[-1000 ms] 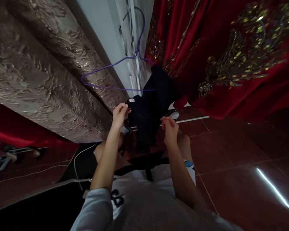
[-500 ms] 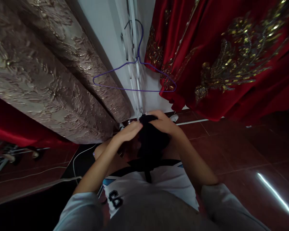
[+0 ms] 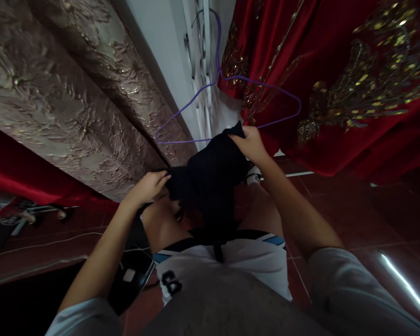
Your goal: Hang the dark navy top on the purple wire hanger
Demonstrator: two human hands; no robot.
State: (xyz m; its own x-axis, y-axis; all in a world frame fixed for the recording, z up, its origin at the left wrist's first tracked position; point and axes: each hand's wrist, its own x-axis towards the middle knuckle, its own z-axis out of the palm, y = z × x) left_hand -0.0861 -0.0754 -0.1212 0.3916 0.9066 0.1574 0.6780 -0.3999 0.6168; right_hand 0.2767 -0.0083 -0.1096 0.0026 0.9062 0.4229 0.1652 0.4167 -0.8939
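Observation:
A dark navy or black garment (image 3: 213, 170) is stretched between my two hands above my knees; its exact kind does not show. My left hand (image 3: 150, 187) is closed on its left edge, and my right hand (image 3: 251, 145) pinches its upper right corner, higher than the left. Just behind the cloth hangs a purple wire hanger (image 3: 185, 106), hooked on a white metal lattice (image 3: 206, 56). The garment covers part of the hanger's bottom bar.
Beige textured curtains (image 3: 80, 102) hang on the left, and red fabric with gold sequins (image 3: 336, 60) on the right. A black surface (image 3: 140, 273) with a white square object (image 3: 129, 275) lies low left. Cables run over the red tiled floor (image 3: 322, 214).
My hands have moved apart, left hand to the left, right hand up and to the right. The bunched garment is now spread wide. The hanger appears larger, shifted right and tilted.

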